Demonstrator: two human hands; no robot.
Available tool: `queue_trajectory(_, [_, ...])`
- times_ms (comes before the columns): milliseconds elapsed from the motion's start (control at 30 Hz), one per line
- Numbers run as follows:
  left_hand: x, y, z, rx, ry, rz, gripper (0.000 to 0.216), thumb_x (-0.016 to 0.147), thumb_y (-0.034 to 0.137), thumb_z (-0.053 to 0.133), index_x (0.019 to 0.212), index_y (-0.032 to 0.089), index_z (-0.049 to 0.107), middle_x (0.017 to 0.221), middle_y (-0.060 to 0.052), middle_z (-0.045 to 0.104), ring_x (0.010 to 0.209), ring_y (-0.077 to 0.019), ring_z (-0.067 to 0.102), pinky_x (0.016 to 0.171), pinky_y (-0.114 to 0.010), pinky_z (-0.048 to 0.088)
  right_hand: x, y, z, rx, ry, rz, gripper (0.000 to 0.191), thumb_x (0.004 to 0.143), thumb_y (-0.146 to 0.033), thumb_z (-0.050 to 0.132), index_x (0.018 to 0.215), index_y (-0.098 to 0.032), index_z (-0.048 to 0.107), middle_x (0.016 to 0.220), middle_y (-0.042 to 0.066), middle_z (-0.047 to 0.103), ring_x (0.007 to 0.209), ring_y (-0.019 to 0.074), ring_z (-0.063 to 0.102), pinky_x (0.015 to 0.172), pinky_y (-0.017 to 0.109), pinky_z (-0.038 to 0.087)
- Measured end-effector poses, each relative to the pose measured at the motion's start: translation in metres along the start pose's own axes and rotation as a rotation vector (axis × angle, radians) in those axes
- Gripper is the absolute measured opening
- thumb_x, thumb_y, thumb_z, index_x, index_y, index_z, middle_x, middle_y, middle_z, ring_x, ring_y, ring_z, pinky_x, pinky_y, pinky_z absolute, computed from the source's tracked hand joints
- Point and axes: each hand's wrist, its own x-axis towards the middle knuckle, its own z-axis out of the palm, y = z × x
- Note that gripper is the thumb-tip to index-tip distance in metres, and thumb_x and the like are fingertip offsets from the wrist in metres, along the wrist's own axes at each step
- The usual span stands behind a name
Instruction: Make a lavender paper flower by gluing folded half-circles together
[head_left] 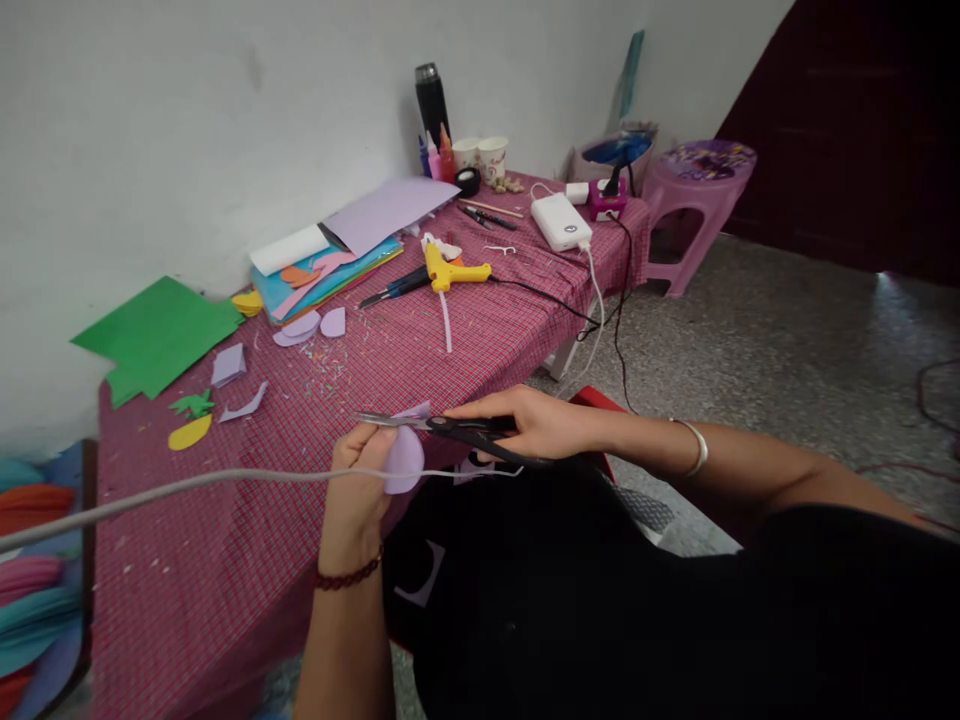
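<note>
My left hand (358, 478) pinches a small lilac foam piece (403, 458) with a rounded edge, held just above the near edge of the table. My right hand (529, 420) grips black-handled scissors (439, 424); their blades point left and lie against the top of the lilac piece. A thin grey cable (187, 486) runs across the view in front of my left hand.
The table has a red checked cloth (300, 520). On it lie a yellow glue gun (450, 270), a stack of coloured foam sheets (330, 265), a green sheet (157, 335), lilac cut-outs (307, 325), a white power bank (559, 220) and cups (480, 155). A pink stool (701, 200) stands beyond.
</note>
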Motion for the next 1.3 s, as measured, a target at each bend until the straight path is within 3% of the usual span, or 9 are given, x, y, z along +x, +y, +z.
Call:
queue_trajectory(200, [0.006, 0.004, -0.001, 0.010, -0.068, -0.066, 0.017, 0.056, 0.029, 0.077, 0.053, 0.018, 0.064, 0.046, 0.003, 0.055, 0.038, -0.0074, 0.042, 0.036, -0.019, 0.031, 0.008, -0.002, -0.010, -0.168, -0.042, -0.087, 0.063, 0.085, -0.029, 0.065, 0.145, -0.016, 0.050, 0.123, 0.009, 0.068, 0.098, 0.0172, 0.066, 0.083, 0.026, 0.047])
queue_trajectory(300, [0.006, 0.004, -0.006, 0.029, -0.109, -0.067, 0.026, 0.060, 0.034, 0.080, 0.052, 0.017, 0.062, 0.044, 0.003, 0.051, 0.038, -0.0067, 0.040, 0.037, -0.019, 0.031, 0.014, -0.004, -0.017, -0.206, -0.058, -0.129, 0.062, 0.086, -0.030, 0.063, 0.145, -0.017, 0.050, 0.124, 0.009, 0.067, 0.099, 0.0173, 0.064, 0.085, 0.026, 0.047])
queue_trajectory(500, [0.001, 0.003, -0.018, 0.086, -0.104, 0.005, 0.030, 0.074, 0.045, 0.078, 0.063, 0.019, 0.066, 0.052, 0.003, 0.051, 0.045, -0.0072, 0.043, 0.040, -0.018, 0.033, 0.018, -0.004, -0.024, -0.293, -0.071, -0.168, 0.060, 0.087, -0.029, 0.061, 0.144, -0.016, 0.050, 0.107, 0.009, 0.070, 0.089, 0.0171, 0.062, 0.081, 0.028, 0.048])
queue_trajectory(667, [0.002, 0.000, -0.020, 0.115, -0.120, 0.054, 0.030, 0.073, 0.045, 0.078, 0.064, 0.019, 0.068, 0.052, 0.003, 0.049, 0.046, -0.0066, 0.040, 0.041, -0.018, 0.032, 0.017, -0.004, -0.022, -0.223, -0.056, -0.187, 0.058, 0.085, -0.022, 0.060, 0.142, -0.017, 0.053, 0.121, 0.009, 0.068, 0.098, 0.0168, 0.064, 0.085, 0.027, 0.047])
queue_trajectory(867, [0.003, 0.000, -0.017, 0.155, -0.172, 0.068, 0.030, 0.075, 0.041, 0.076, 0.059, 0.017, 0.067, 0.060, -0.002, 0.059, 0.051, -0.0089, 0.048, 0.046, -0.020, 0.037, 0.013, -0.007, -0.024, -0.236, -0.042, -0.185, 0.057, 0.085, -0.022, 0.059, 0.141, -0.013, 0.055, 0.110, 0.008, 0.071, 0.085, 0.0144, 0.064, 0.078, 0.024, 0.047])
queue_trajectory(1100, [0.005, 0.006, -0.010, 0.092, -0.175, -0.004, 0.028, 0.069, 0.040, 0.079, 0.059, 0.017, 0.068, 0.051, 0.002, 0.053, 0.044, -0.0064, 0.041, 0.041, -0.018, 0.033, 0.011, -0.009, -0.025, -0.348, -0.032, -0.142, 0.057, 0.087, -0.026, 0.059, 0.144, -0.019, 0.052, 0.115, 0.008, 0.070, 0.092, 0.0168, 0.065, 0.081, 0.026, 0.046])
queue_trajectory(1300, [0.007, 0.012, -0.010, 0.092, -0.176, -0.028, 0.039, 0.065, 0.046, 0.080, 0.050, 0.016, 0.061, 0.045, 0.003, 0.046, 0.039, -0.0048, 0.034, 0.037, -0.017, 0.027, 0.013, -0.008, -0.019, -0.292, -0.044, -0.107, 0.056, 0.089, -0.024, 0.059, 0.144, -0.019, 0.052, 0.121, 0.007, 0.070, 0.096, 0.0158, 0.068, 0.081, 0.024, 0.047])
